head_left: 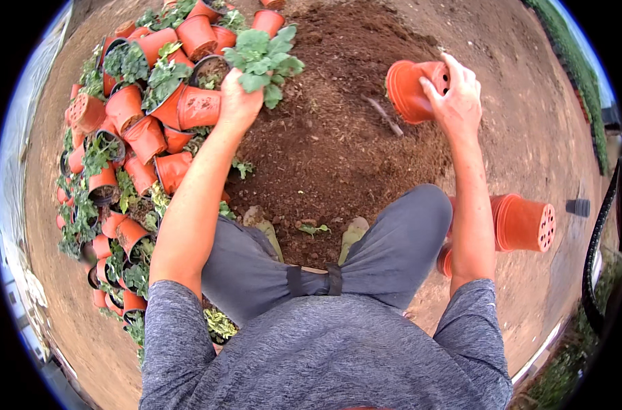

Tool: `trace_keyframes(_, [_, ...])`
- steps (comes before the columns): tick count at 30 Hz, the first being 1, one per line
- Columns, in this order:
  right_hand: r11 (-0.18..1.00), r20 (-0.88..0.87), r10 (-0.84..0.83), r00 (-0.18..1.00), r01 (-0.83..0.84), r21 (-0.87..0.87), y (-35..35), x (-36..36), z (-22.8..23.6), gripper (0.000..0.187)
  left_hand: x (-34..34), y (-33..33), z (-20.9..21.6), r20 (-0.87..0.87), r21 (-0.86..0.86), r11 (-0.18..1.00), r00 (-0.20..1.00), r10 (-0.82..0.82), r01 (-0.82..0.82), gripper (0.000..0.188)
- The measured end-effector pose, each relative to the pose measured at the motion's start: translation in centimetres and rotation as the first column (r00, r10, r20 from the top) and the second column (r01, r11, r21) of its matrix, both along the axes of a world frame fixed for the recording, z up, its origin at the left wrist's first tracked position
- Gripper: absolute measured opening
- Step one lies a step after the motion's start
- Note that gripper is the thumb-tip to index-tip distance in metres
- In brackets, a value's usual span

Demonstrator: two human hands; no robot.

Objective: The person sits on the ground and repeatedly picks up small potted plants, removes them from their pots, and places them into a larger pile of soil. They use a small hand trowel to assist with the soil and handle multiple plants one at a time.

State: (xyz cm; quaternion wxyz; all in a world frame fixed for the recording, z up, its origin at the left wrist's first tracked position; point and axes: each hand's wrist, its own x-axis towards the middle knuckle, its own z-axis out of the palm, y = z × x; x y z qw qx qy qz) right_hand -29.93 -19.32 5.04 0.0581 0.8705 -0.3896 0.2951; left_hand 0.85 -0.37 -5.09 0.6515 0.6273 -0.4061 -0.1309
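My left hand point(241, 102) is closed around the base of a leafy green plant point(262, 60), beside the heap of potted plants. Its stem and roots are hidden by the fingers. Out to the right, my right hand point(456, 96) grips an orange plastic plant pot point(408, 89) by its bottom end. The pot is tipped on its side, its rim turned left and its holed base toward my palm. Whether anything is inside the pot cannot be seen. Below both hands spreads loose brown soil point(318, 137).
A large heap of orange pots point(145, 139) with plants fills the left side. Nested orange pots point(523, 223) lie by my right forearm. A thin stick point(383, 115) rests on the soil. A small dark pot point(577, 207) stands farther right. My shoes point(353, 239) are between my knees.
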Motion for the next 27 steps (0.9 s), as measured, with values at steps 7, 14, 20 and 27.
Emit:
trace_keyframes(7, [0.953, -0.159, 0.000, 0.987, -0.049, -0.299, 3.2, -11.3, 14.9, 0.057, 1.0, 4.2, 2.2, 0.061, 0.303, 0.950, 0.996, 0.057, -0.073, 0.034])
trace_keyframes(14, [0.907, -0.204, -0.365, 0.909, 0.297, -0.297, 6.7, -22.7, 18.7, 0.055, -1.7, 2.5, 1.7, 0.293, 0.512, 0.858, 0.945, -0.143, -0.029, 0.032])
trace_keyframes(20, [0.883, -0.365, -0.451, 0.814, 0.349, -0.314, 7.2, -24.3, 20.3, 0.055, -1.7, 2.8, 1.2, 0.358, 0.466, 0.885, 0.913, -0.195, 0.006, 0.030])
trace_keyframes(27, [0.901, -0.361, -0.379, 0.852, 0.429, 0.067, 6.9, -26.0, 8.9, 0.067, -2.4, 2.5, 1.3, 0.351, 0.526, 0.850, 0.907, -0.232, 0.013, 0.027])
